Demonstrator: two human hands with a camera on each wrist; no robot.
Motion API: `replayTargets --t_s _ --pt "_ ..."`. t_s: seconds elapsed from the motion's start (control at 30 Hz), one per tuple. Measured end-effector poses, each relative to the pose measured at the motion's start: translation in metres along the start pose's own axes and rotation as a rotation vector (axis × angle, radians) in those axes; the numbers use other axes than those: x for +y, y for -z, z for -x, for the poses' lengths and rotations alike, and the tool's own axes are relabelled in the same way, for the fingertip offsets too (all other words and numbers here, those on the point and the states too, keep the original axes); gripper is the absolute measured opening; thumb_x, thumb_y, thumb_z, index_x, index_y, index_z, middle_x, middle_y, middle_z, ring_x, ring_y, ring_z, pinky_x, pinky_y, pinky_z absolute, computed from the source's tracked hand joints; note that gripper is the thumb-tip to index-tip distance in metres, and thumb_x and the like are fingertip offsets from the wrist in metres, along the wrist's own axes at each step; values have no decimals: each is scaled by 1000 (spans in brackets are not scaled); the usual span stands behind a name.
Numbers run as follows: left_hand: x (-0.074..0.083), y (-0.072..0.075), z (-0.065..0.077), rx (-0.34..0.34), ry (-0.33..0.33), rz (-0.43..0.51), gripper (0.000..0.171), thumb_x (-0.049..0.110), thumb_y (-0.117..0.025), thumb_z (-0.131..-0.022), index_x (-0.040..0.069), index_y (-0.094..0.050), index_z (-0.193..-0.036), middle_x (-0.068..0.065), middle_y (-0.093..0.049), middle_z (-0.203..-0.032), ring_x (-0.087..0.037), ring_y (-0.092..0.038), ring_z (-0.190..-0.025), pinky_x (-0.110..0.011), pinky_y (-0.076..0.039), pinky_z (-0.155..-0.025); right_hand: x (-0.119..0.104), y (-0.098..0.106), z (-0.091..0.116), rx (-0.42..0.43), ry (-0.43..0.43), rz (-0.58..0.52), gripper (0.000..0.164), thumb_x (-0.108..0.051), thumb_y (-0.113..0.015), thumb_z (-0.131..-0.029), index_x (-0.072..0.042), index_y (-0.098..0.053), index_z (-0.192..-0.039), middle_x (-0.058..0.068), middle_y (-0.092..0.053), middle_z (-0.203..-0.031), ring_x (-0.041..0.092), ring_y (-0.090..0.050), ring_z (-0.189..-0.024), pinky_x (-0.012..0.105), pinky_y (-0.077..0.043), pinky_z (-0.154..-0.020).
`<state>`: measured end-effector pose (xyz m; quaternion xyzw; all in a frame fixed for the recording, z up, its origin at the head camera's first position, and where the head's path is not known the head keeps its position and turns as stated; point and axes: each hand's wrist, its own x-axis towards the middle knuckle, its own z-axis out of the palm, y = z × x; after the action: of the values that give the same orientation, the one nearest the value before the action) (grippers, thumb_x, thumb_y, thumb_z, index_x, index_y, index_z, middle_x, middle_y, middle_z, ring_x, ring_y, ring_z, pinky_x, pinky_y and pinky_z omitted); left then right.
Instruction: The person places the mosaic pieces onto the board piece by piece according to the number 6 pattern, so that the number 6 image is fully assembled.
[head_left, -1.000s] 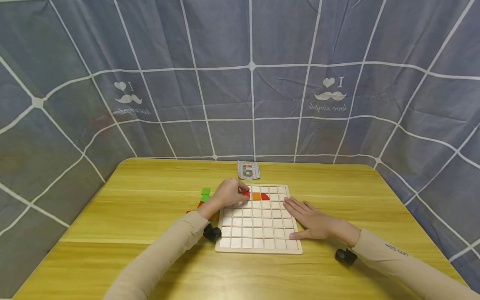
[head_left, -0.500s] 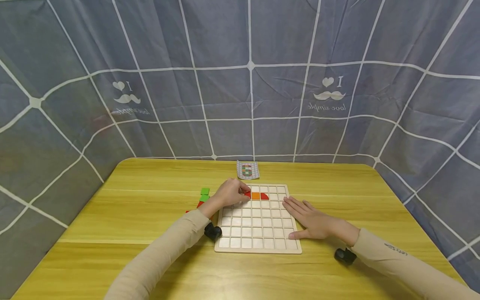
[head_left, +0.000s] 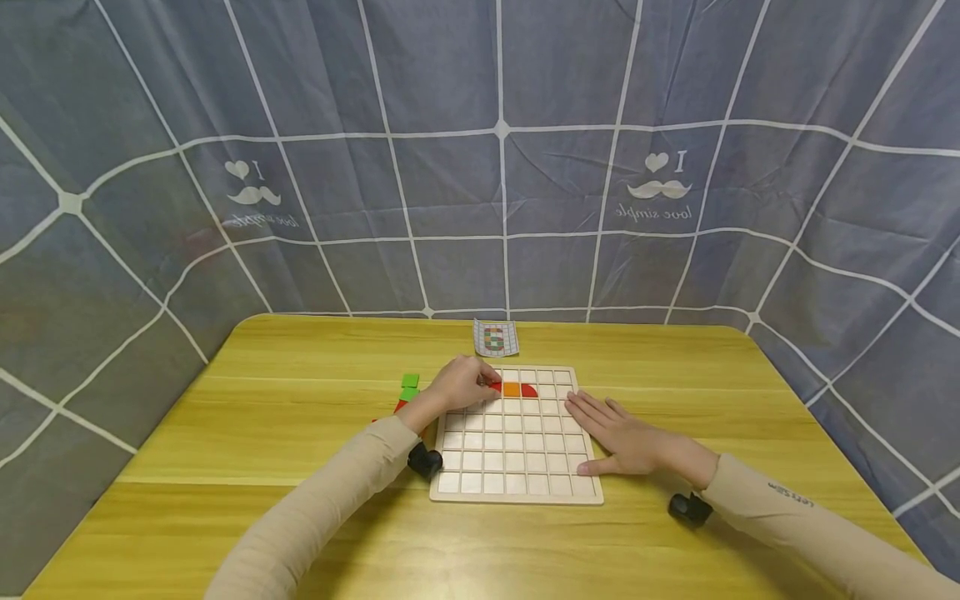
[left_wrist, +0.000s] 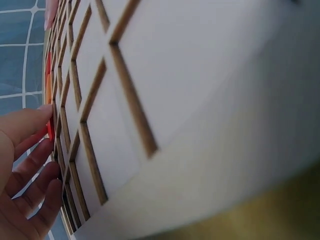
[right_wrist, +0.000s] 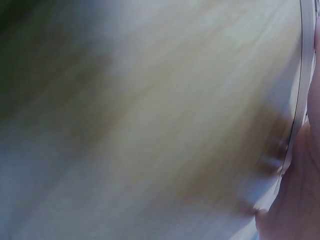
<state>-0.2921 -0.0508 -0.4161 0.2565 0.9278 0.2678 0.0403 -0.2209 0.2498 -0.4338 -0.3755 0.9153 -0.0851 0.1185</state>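
A pale wooden grid board [head_left: 517, 442] lies on the table, its squares framed by thin raised lines. Near its far edge, my left hand [head_left: 453, 386] pinches a red tile [head_left: 496, 388] between thumb and fingers, partly covering it. That tile sits right against an orange square tile [head_left: 512, 389], and a red tile with a rounded corner [head_left: 529, 390] follows on the right. In the left wrist view, the thumb and index finger meet at the red tile [left_wrist: 50, 131]. My right hand [head_left: 626, 437] rests flat with spread fingers on the board's right edge.
Left of the board lie green tiles [head_left: 410, 381] and red tiles [head_left: 401, 406], partly hidden by the left forearm. Behind the board is a small printed pattern card [head_left: 496, 338]. A grey curtain [head_left: 465, 192] hangs beyond the wooden table [head_left: 300, 367].
My left hand has shifted slightly right, and the red tile it pinches has closed the small gap to the orange tile. The right hand stays in place on the board.
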Motion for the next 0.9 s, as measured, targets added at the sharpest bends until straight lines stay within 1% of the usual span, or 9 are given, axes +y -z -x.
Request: replayTargets --t_s 0.2,0.47,0.6,0.9 --pt "0 1 1 -5 0 5 25 20 -73 -85 11 -74 -108 -4 -73 -110 -19 -68 -98 -32 -52 -81 0 0 0 4 5 5 94 -58 -51 -91 -1 -9 -154 19 -4 -161 38 -7 -148 61 -14 -114" --pt "1 1 1 -1 -14 -15 24 20 -73 -85 11 -75 -107 -4 -73 -110 -19 -68 -95 -30 -52 -78 0 1 0 4 12 0 94 -57 -51 -92 -1 -9 -154 19 -4 -161 39 -6 -148 61 -14 -114" --pt "2 0 1 2 -20 -24 23 19 -73 -85 11 -75 -107 -4 -73 -110 -18 -69 -94 -30 -53 -78 -1 1 0 10 13 4 94 -57 -52 -91 0 -10 -154 19 -5 -161 39 -7 -148 62 -14 -114" --pt "3 0 4 12 -8 -6 26 19 -74 -84 10 -74 -108 -5 -73 -109 -18 -69 -93 -30 -53 -78 -1 1 1 6 15 3 94 -57 -52 -92 0 -10 -153 19 -5 -161 39 -7 -148 61 -14 -114"
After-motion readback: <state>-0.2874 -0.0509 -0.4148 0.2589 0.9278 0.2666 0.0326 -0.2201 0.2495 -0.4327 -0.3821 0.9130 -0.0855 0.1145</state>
